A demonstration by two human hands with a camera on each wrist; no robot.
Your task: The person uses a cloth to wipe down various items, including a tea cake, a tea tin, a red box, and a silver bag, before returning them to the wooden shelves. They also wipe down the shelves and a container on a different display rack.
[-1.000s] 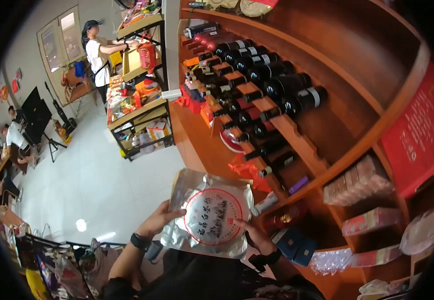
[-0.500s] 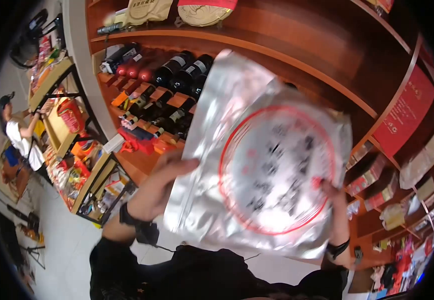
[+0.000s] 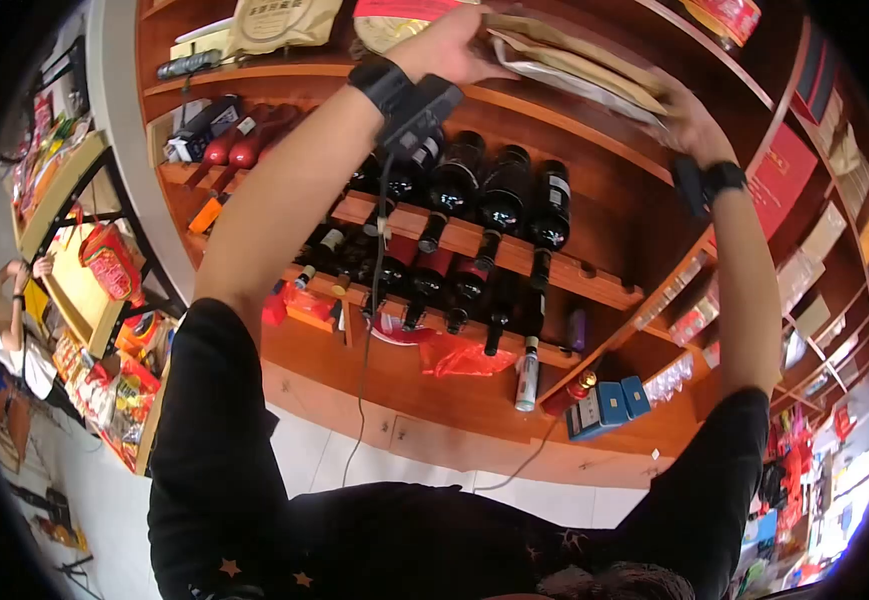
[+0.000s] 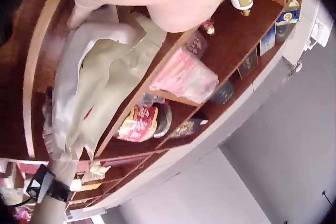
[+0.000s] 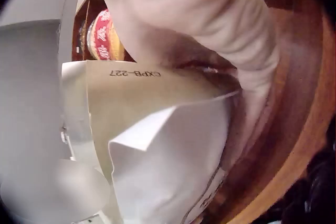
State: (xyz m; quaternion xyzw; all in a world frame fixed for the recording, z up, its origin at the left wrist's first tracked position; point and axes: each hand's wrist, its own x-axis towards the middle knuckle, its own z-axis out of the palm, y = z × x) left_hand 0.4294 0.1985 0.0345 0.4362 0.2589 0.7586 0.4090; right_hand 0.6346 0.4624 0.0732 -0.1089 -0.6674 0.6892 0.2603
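Head view: both arms reach up, and a flat package (image 3: pixel 579 68) of tan and silvery-white layers hangs between the hands at the top of the frame, right of centre, in front of the upper part of a wooden shelf unit (image 3: pixel 394 72). The left hand (image 3: pixel 451 45), at top centre, is partly closed and grips one end of the package; the right hand (image 3: pixel 692 125), at upper right, grips the other end, also partly closed. The right wrist view shows that hand holding the edge, with "CXPB-227" printed on the tan paper beside a folded white flap (image 5: pixel 144 129). In the left wrist view the left hand fills the top of the frame, the package's pale, creased layers just below it, though some of its fingers are hidden. Dark bottles (image 3: pixel 504 190) lie in a rack at the centre of the head view, with a red plastic bag (image 3: pixel 466 355) below them and blue boxes (image 3: pixel 611 405) at lower right of centre. A person in a white top (image 3: pixel 14 335) stands at the left edge, beside a rack of bright packets (image 3: pixel 119 395).
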